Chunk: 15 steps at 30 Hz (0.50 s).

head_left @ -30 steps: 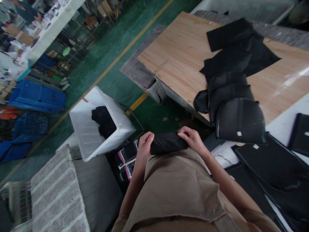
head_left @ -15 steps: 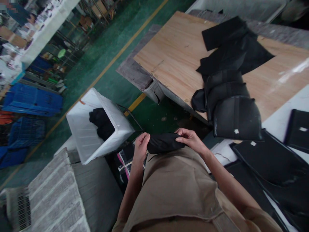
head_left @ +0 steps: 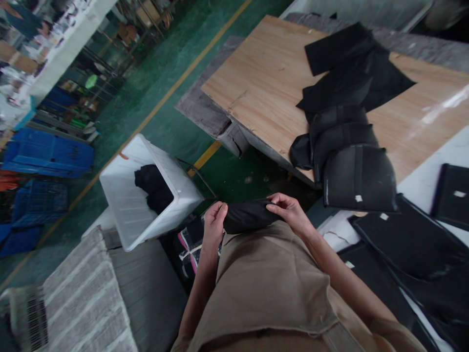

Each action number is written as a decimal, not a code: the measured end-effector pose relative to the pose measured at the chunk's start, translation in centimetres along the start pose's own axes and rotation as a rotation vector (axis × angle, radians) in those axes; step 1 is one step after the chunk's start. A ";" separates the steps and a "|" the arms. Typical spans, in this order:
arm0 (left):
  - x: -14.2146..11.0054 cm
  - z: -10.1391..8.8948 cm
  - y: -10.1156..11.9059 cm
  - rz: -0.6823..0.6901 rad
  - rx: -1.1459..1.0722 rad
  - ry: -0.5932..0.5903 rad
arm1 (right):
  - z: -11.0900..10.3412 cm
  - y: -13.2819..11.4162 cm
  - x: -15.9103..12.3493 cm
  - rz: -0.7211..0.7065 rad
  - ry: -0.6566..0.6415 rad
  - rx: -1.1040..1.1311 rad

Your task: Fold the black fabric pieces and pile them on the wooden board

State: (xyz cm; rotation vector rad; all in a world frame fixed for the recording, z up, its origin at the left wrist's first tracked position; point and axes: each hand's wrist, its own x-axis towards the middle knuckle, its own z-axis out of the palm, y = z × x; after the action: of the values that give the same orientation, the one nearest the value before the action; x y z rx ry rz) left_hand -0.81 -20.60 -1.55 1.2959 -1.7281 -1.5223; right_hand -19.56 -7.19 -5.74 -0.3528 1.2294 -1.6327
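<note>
A piece of black fabric (head_left: 247, 216) is stretched between my two hands, close in front of my brown apron (head_left: 271, 278). My left hand (head_left: 215, 217) pinches its left end between thumb and fingers. At the other end, my right hand (head_left: 287, 211) grips the upper right corner the same way. The underside of the cloth and some fingertips are hidden. To the left of my hands a white plastic bin (head_left: 124, 195) stands tilted in view, with black fabric pieces (head_left: 154, 188) inside.
On the wooden table (head_left: 252, 83) lie flat black pieces (head_left: 340, 78) and a row of curved black panels (head_left: 359, 176). More black panels (head_left: 406, 239) cover a white surface at right. Blue crates (head_left: 47, 151) and a person's arm (head_left: 44, 28) appear at far left.
Both hands keep hold of the black fabric in nearly the same place. My right hand has risen very slightly, and the view has shifted a little.
</note>
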 end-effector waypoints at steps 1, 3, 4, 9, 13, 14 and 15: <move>-0.1 0.0 0.1 0.006 0.015 -0.004 | 0.1 -0.1 0.0 -0.005 0.015 -0.013; -0.2 0.0 0.3 0.018 0.027 -0.018 | 0.2 -0.3 -0.1 -0.003 0.030 -0.006; -0.2 0.0 0.3 0.020 0.028 -0.023 | 0.2 -0.3 -0.1 -0.002 0.034 0.001; -0.2 0.0 0.2 0.003 0.031 -0.023 | 0.4 -0.3 0.2 -0.039 0.067 0.000; -0.2 -0.3 -0.1 -0.013 0.001 -0.023 | 0.6 -0.1 0.2 0.012 0.062 0.057; -0.2 -0.3 -0.2 -0.016 -0.005 -0.017 | 0.7 -0.1 0.2 0.023 0.060 0.066; -0.2 -0.3 -0.3 -0.026 -0.009 -0.009 | 0.8 0.0 0.2 0.030 0.057 0.072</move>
State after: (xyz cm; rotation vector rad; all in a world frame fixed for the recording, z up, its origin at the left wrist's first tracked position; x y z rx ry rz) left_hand -0.33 -20.57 -1.75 1.3137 -1.7139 -1.5512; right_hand -19.12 -7.77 -5.43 -0.2434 1.2097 -1.6665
